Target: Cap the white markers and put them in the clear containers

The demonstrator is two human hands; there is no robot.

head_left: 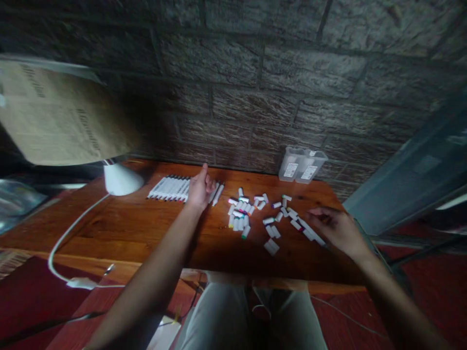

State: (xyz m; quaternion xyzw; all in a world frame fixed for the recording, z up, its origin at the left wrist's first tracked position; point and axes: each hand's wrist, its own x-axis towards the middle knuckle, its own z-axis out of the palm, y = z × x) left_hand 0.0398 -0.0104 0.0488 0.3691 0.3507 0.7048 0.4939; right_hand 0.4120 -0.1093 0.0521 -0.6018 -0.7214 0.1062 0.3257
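The left hand (200, 188) lies on the right end of a row of markers (170, 188), with the thumb stretched toward 12 o'clock. Its grip is curled over the last two or three pens there, but I cannot tell whether it pinches them. The row runs off toward 9 o'clock from the hand, the pens lying side by side.

The right hand (337, 227) hovers low at the desk's 3 o'clock side, fingers bent over a long white marker (310, 233) that slants beneath them. Motion blur hides whether the grip is spread or pressed on it.

Between the hands, short capped pieces (242, 214) lie scattered, some bunched and some apart. At 1 o'clock from them, two clear plastic tubs (302, 165) stand against the wall.

The desk (138, 228) is reddish polished wood. At its 10 o'clock corner sits a white lamp base (122, 179) under a tan printed shade (54, 116), and its cord (69, 233) loops down toward 7 o'clock. A dark stone-block wall (255, 73) fills the back, and red flooring (430, 291) shows at 4 o'clock.
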